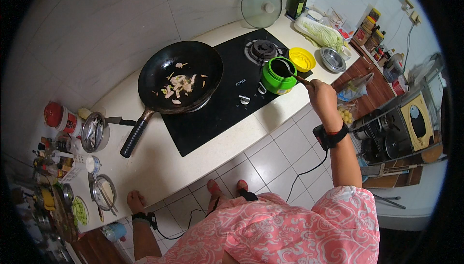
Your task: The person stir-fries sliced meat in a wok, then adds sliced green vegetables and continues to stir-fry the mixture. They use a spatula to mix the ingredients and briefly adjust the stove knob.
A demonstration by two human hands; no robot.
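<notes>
My right hand (320, 95) is closed round the handle of a utensil (301, 80), whose metal end reaches into a green wide-mouthed jar (278, 81) on the front right of the gas hob. My left hand (136, 201) rests at the counter's front edge with its fingers curled; whether anything is in it I cannot tell. A black wok (203, 61) sits on the left burner, its dark handle (135, 136) pointing towards the lower left. Pale meat pieces with green bits (180, 85) lie in the wok. Beside the jar is a yellow lid (302, 60).
A glass lid (259, 6) leans on the wall behind the hob (224, 119). Napa cabbage (319, 32) and a metal bowl (332, 60) stand at right. At left are a bowl of fish (95, 132), a knife (121, 121), a bowl with chopsticks (103, 192) and sliced greens (79, 210).
</notes>
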